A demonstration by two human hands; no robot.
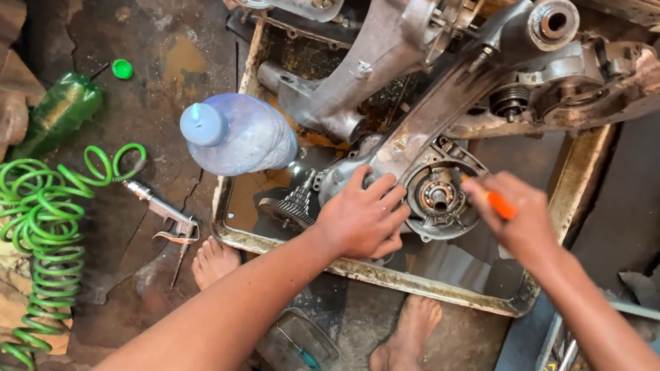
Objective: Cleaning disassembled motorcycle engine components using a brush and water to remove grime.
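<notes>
A grimy metal engine casing (429,123) lies in a rusty metal tray (386,275). My left hand (360,218) rests flat on the casing's near end, beside a round bearing housing (437,195). My right hand (517,216) grips an orange-handled tool (495,202) whose tip points into that housing. A toothed gear shaft (291,203) lies in the tray just left of my left hand.
A large capped plastic water bottle (236,133) sits at the tray's left edge. On the dirty floor lie a green coiled air hose (44,226), an air blow gun (164,216), a green bottle (61,113) and its cap (122,69). My bare feet (216,261) stand by the tray.
</notes>
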